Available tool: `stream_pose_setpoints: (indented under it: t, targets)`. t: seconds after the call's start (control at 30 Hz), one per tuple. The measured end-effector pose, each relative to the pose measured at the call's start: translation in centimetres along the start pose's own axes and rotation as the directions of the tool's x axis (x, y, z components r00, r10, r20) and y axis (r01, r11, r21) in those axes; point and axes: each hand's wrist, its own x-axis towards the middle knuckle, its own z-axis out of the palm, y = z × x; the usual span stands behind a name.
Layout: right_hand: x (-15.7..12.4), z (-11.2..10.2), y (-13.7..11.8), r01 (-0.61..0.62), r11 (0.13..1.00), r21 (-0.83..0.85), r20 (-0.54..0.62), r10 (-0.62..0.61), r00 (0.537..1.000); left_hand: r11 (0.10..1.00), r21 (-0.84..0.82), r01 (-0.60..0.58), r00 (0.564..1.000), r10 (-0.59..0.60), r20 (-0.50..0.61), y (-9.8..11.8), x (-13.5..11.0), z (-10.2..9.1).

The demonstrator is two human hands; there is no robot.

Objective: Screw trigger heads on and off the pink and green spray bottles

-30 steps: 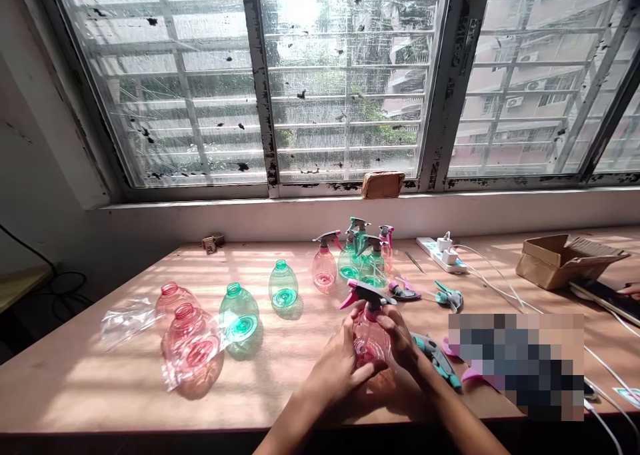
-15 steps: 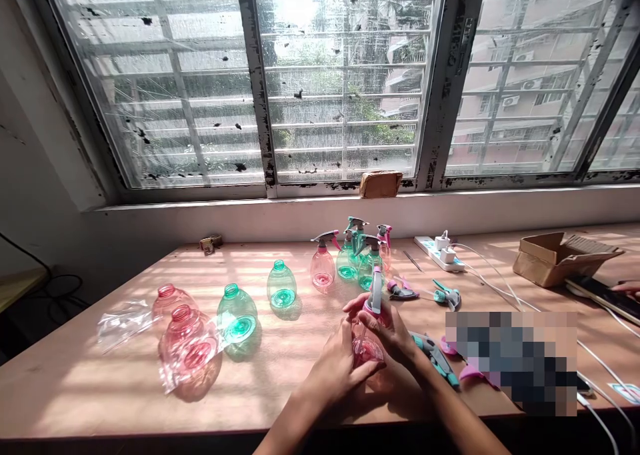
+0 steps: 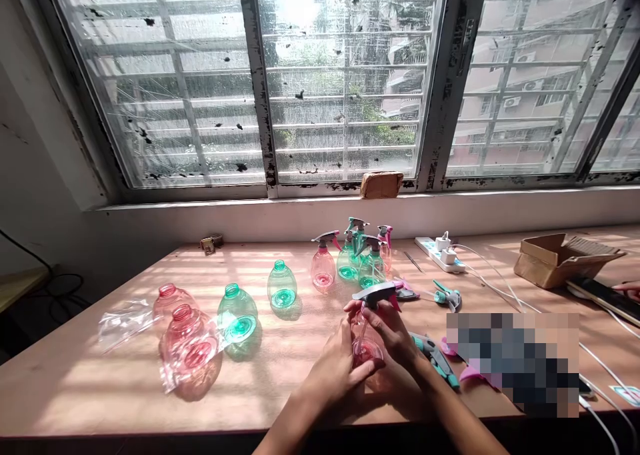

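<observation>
**Mia:** What is in the hands?

**Ben:** A pink bottle. It is round and see-through. It is on the table, near the front edge, right in front of the person.

**Mia:** Which hand has it?

**Ben:** Both. The left hand is wrapped around the fat part of the bottle, with its fingers closed on it. The right hand is higher up. Its fingers are curled tight at the neck, just under the spray head.

**Mia:** What does the spray head look like?

**Ben:** It is grey with a bit of pink. It sits on top of the bottle.

**Mia:** What is close by?

**Ben:** A loose teal sprayer lies just to the right of the right hand. Another sprayer lies a bit further back.

**Mia:** And behind the bottle?

**Ben:** 4 finished bottles stand in a bunch, nearer the window. 2 are pink and 2 are green, and each has a top on.

**Mia:** And to the left?

**Ben:** 4 bottles with no tops. There is a small green bottle, a big green bottle, a back pink bottle and a front pink bottle. The front one is partly in clear wrap. A clear bag lies beside them.

**Mia:** What is far off?

**Ben:** A white power strip with white wires, and an open cardboard box on the right. Another person's fingers show at the right edge. A brown block sits on the window sill.
</observation>
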Motion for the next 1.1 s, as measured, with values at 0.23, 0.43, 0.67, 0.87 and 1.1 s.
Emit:
stream_pose_setpoints:
  t: [0.23,0.43,0.67,0.87,1.1]
  targets:
    - [0.1,-0.1,-0.3,-0.008,1.0,0.0,0.066,0.008,0.998,1.0,0.002,-0.008,1.0,0.008,0.003,-0.1,0.0,0.1]
    - [-0.3,-0.5,0.2,0.038,0.999,0.024,0.061,-0.039,0.997,1.0,0.003,-0.021,1.0,0.021,-0.009,-0.3,0.1,0.2]
    - [0.6,0.6,-0.8,0.104,0.995,-0.002,0.057,-0.104,0.993,1.0,-0.019,-0.025,1.0,0.025,-0.012,-0.1,0.1,0.0]
    - [0.4,0.1,-0.9,0.106,0.994,-0.004,0.073,-0.105,0.992,0.999,-0.021,-0.037,0.999,0.036,-0.013,0.2,0.0,0.0]
    - [0.4,0.3,-0.3,0.122,0.993,0.007,0.081,-0.122,0.989,1.0,-0.003,-0.02,1.0,0.02,-0.012,-0.3,0.0,0.2]
